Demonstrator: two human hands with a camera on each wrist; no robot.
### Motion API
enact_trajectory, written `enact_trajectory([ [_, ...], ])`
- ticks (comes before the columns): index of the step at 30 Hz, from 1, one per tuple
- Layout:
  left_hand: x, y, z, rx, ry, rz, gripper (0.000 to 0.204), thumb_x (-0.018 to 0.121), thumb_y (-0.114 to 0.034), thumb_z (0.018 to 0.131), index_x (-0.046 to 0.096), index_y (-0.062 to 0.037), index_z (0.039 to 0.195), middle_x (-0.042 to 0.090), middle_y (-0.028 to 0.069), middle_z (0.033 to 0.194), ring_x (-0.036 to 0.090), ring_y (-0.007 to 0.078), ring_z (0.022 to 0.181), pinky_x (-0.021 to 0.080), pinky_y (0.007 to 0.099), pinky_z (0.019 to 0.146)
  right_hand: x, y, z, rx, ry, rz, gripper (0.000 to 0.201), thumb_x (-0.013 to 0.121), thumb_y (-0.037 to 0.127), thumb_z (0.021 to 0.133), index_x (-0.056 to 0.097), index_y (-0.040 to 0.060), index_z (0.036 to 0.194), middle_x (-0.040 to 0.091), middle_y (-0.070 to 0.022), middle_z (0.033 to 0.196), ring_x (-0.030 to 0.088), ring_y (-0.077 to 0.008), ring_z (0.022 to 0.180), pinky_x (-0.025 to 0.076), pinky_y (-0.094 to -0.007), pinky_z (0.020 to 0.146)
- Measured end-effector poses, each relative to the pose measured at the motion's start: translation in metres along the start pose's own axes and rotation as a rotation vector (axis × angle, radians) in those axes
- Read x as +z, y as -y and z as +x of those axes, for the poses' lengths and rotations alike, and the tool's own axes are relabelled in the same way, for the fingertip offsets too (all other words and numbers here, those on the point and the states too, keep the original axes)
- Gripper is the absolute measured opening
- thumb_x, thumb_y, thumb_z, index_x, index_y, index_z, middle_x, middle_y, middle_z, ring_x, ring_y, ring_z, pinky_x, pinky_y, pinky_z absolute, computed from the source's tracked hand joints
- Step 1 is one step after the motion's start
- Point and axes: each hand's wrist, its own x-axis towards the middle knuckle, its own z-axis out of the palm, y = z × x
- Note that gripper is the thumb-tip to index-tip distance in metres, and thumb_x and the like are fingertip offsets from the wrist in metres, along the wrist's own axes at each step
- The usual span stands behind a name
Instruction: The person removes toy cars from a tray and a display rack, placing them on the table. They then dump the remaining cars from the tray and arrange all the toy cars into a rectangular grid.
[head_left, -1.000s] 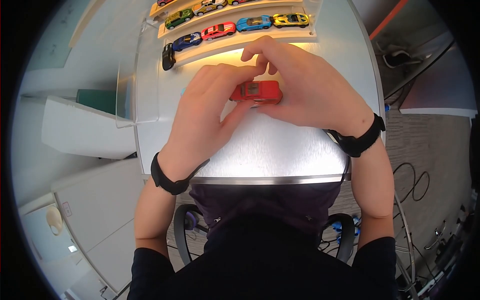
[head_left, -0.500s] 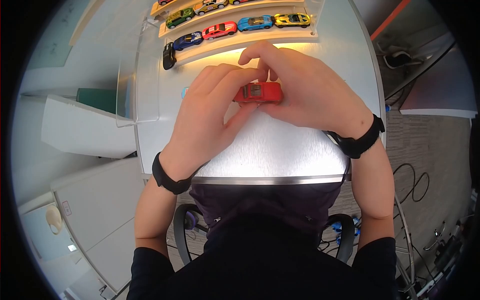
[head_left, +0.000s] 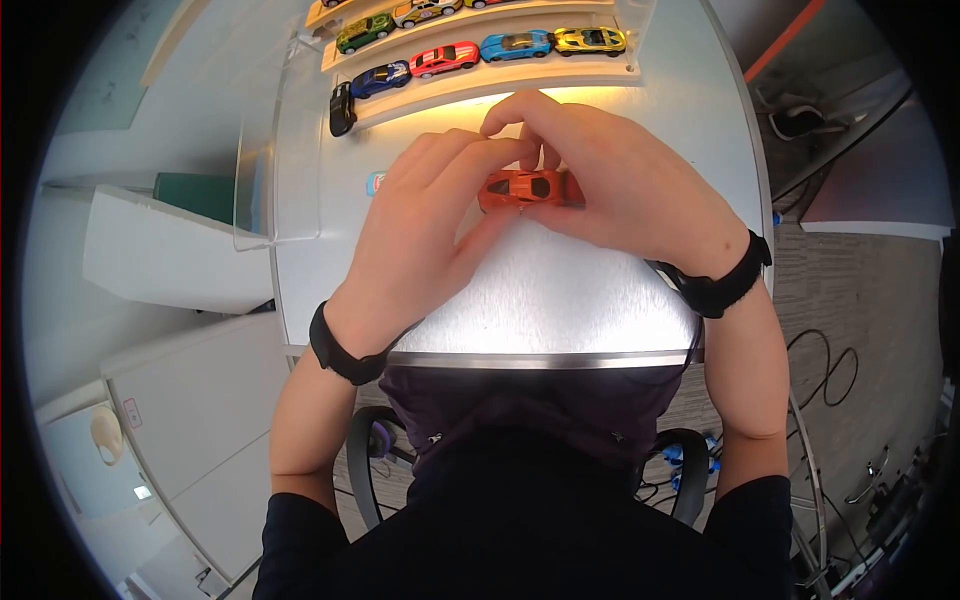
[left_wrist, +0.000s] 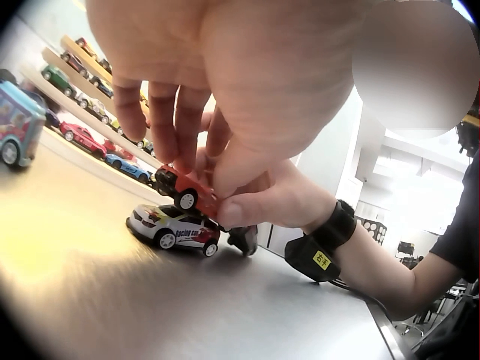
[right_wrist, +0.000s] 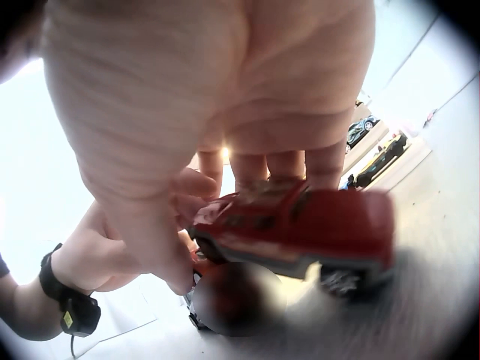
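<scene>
An orange-red toy car (head_left: 522,187) sits between my two hands in the head view. My left hand (head_left: 420,200) pinches it between fingers and thumb, tilted close over a white racing car (left_wrist: 176,229) on the table. My right hand (head_left: 625,175) has its thumb beneath and its fingers behind a red toy car (right_wrist: 330,225), which looks blurred in the right wrist view. In the head view that red car is mostly hidden by the right hand. The right thumb lies at the rear of the orange-red car in the left wrist view.
A wooden tiered rack (head_left: 480,87) with rows of toy cars stands at the back. One black car (head_left: 342,108) stands at its left end. Left of my left hand is a light blue toy bus (left_wrist: 19,127). A clear acrylic panel (head_left: 275,190) stands at the table's left edge.
The orange-red car now shows between my hands where the red car was; the red one has shifted right, into the right hand. My left hand has moved slightly right, uncovering more of the bus.
</scene>
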Motion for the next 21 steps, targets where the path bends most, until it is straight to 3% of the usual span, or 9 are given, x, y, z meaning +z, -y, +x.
enact_trajectory([
  [3,0.001,-0.003,0.001,-0.039,0.020,-0.005,0.053,0.084,0.003,0.083,0.069,-0.0055,0.133,0.073,0.0123,0.126,0.067,0.0350,0.120,0.055,0.0436,0.102,0.000,0.000,0.002,0.018,0.023,0.010,0.057,0.083,0.009,0.086,0.056,0.0097,0.136,0.076,-0.0180,0.107,0.076,-0.0367,0.099,0.061,-0.0439,0.086],
  [6,0.005,0.001,-0.002,-0.034,0.043,0.007,0.053,0.085,0.001,0.083,0.069,-0.0055,0.133,0.073,0.0117,0.125,0.069,0.0330,0.117,0.055,0.0433,0.100,-0.006,0.002,-0.001,0.029,-0.004,0.053,0.053,0.085,0.014,0.086,0.059,0.0084,0.132,0.074,-0.0163,0.105,0.074,-0.0348,0.096,0.060,-0.0423,0.085],
  [12,0.000,0.003,-0.009,-0.149,-0.104,-0.046,0.048,0.084,-0.001,0.086,0.069,-0.0047,0.132,0.074,0.0103,0.121,0.071,0.0288,0.112,0.055,0.0416,0.094,-0.058,0.013,-0.026,0.232,-0.001,-0.229,0.049,0.089,0.021,0.080,0.063,0.0056,0.120,0.069,-0.0171,0.103,0.070,-0.0345,0.098,0.057,-0.0454,0.085],
  [13,0.000,0.003,-0.010,-0.130,-0.126,-0.042,0.045,0.084,-0.002,0.086,0.069,-0.0050,0.128,0.074,0.0108,0.117,0.071,0.0304,0.109,0.055,0.0426,0.093,-0.065,0.019,-0.030,0.335,0.027,-0.247,0.047,0.089,0.018,0.080,0.063,0.0084,0.119,0.062,-0.0064,0.102,0.060,-0.0211,0.098,0.051,-0.0367,0.083],
  [16,0.000,0.010,-0.004,-0.074,-0.173,0.006,0.035,0.082,-0.003,0.086,0.069,-0.0056,0.118,0.073,0.0114,0.107,0.069,0.0334,0.101,0.055,0.0446,0.090,-0.078,0.025,-0.037,0.522,0.105,-0.295,0.047,0.087,0.023,0.080,0.063,0.0076,0.118,0.068,-0.0169,0.102,0.069,-0.0334,0.097,0.056,-0.0442,0.084],
  [21,0.008,0.035,0.001,-0.076,-0.084,0.223,0.025,0.082,-0.004,0.084,0.066,-0.0062,0.103,0.070,0.0093,0.100,0.068,0.0331,0.099,0.054,0.0447,0.084,-0.086,0.014,-0.057,0.649,-0.035,-0.229,0.046,0.087,0.028,0.086,0.064,0.0069,0.121,0.069,-0.0144,0.103,0.068,-0.0293,0.095,0.056,-0.0411,0.083],
])
